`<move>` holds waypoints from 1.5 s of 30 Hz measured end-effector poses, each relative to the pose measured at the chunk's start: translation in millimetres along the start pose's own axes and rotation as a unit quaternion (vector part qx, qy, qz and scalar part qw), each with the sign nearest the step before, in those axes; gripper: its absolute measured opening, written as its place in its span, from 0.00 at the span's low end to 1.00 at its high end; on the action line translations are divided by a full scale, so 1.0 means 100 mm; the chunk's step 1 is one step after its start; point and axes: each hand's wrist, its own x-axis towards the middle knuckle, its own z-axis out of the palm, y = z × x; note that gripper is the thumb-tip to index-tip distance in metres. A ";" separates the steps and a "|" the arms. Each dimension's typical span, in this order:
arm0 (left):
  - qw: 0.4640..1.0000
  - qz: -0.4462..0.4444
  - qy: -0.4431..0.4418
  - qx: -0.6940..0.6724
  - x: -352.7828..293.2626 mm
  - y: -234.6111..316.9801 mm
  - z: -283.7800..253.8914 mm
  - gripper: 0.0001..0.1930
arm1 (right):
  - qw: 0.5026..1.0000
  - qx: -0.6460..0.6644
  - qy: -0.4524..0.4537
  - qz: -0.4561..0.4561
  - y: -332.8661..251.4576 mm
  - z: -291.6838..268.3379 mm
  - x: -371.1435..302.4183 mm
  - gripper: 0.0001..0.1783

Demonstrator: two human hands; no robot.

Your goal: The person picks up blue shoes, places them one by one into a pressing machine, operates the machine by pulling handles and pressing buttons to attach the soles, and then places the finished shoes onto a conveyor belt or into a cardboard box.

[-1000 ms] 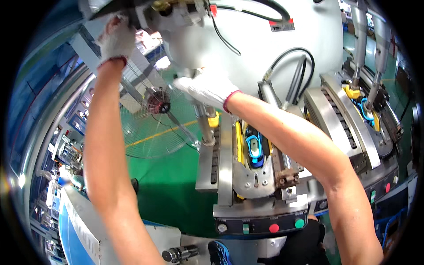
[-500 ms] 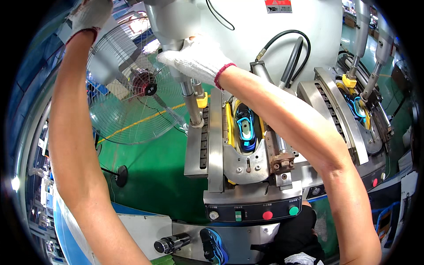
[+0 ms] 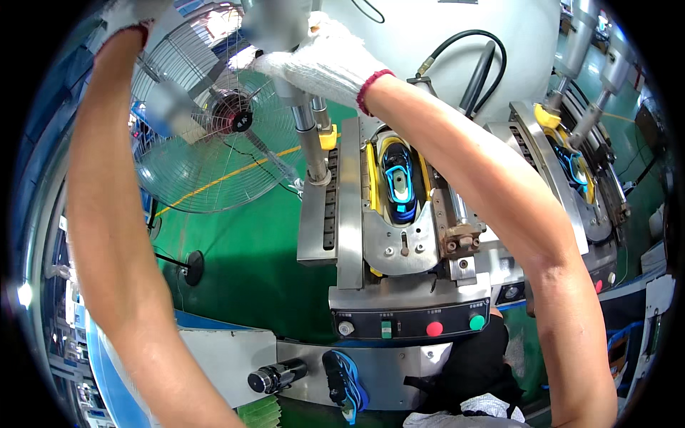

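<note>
My right hand point(image 3: 325, 64), in a white knit glove with a red cuff, reaches up to the grey upright cylinder point(image 3: 285, 89) of a press machine. It overlaps the cylinder; how its fingers are bent is unclear. My left hand point(image 3: 132, 13), gloved likewise, is raised at the top left, with its fingers blurred and cut off by the picture's edge. Below my right forearm, a black and blue shoe point(image 3: 399, 182) sits in the machine's metal cradle point(image 3: 402, 250), between yellow side pads. Neither hand touches this shoe.
A caged floor fan point(image 3: 242, 123) stands behind the machine at left. A front panel point(image 3: 407, 326) carries coloured buttons. Another black and blue shoe point(image 3: 344, 381) lies on the near ledge beside a black and chrome cylinder point(image 3: 277, 376). A second press station point(image 3: 571, 167) stands at right.
The view has shifted, so the machine and fan sit higher in the picture. My left hand has moved slightly up and left. My right hand remains by the upright cylinder.
</note>
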 end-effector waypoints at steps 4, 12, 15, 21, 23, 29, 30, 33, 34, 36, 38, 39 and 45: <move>0.980 0.010 0.058 -0.188 -0.75 -0.08 0.17 0.24 | 0.994 0.001 0.084 -0.070 0.13 0.02 -0.29 0.37; 0.857 -0.118 -0.213 -0.454 -5.28 1.10 -1.46 0.16 | 0.996 0.073 -0.015 -0.043 0.80 -0.49 -4.13 0.38; 0.789 -0.290 -0.373 -0.393 -6.43 1.28 -2.08 0.13 | 0.991 -0.069 -0.113 0.015 1.32 -0.05 -5.22 0.43; 0.730 -0.375 -0.492 -0.292 -7.42 1.48 -2.48 0.41 | 0.958 -0.166 -0.234 -0.006 1.51 0.18 -5.60 0.47; 0.706 -0.363 -0.515 -0.323 -7.55 1.60 -2.35 0.34 | 0.978 -0.097 -0.187 -0.002 1.37 0.09 -5.61 0.47; 0.746 -0.385 -0.422 -0.343 -7.77 1.69 -2.34 0.24 | 0.954 0.219 -0.059 0.196 0.85 0.10 -6.27 0.35; 0.743 -0.387 -0.428 -0.338 -7.78 1.75 -2.35 0.24 | 0.912 0.300 -0.058 0.273 0.78 0.08 -6.38 0.34; 0.740 -0.393 -0.434 -0.332 -7.78 1.83 -2.36 0.23 | 0.808 0.446 -0.077 0.378 0.85 0.13 -6.64 0.27; 0.744 -0.391 -0.428 -0.332 -7.78 1.84 -2.37 0.23 | 0.784 0.481 -0.064 0.388 0.87 0.16 -6.71 0.26; 0.748 -0.388 -0.429 -0.327 -7.81 1.84 -2.34 0.23 | 0.736 0.544 -0.046 0.400 0.88 0.19 -6.80 0.24; 0.740 -0.400 -0.434 -0.322 -7.85 1.88 -2.28 0.22 | 0.694 0.590 -0.034 0.411 0.94 0.17 -6.84 0.23; 0.736 -0.406 -0.440 -0.317 -7.88 1.87 -2.30 0.22 | 0.695 0.592 -0.037 0.407 0.95 0.13 -6.86 0.23; 0.694 -0.526 -0.429 -0.239 -7.78 2.14 -2.36 0.25 | 0.685 0.604 0.002 0.407 1.11 -0.15 -7.01 0.24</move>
